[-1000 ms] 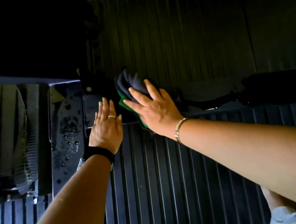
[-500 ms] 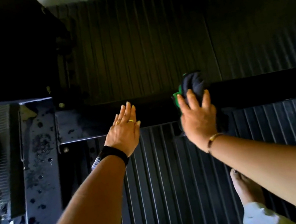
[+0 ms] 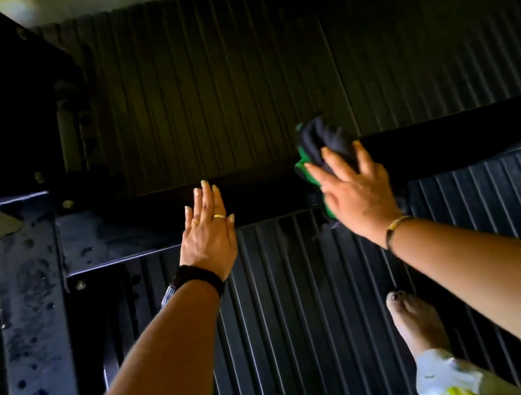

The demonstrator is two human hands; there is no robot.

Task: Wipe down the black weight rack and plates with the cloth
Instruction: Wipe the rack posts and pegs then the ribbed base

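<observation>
Item: cloth (image 3: 320, 140), black and green. Lies on the rack crossbar (image 3: 121, 233), right of centre, pressed under the right hand (image 3: 355, 192) with flat, spread fingers. The left hand (image 3: 207, 236) is released, resting flat on the bar. In the last second the cloth travelled rightward. The left stretch is judged wiped and the right end is pending.

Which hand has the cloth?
The right hand, fingers spread over the black-and-green cloth on the rack bar; the left hand is flat, holding nothing.
</observation>
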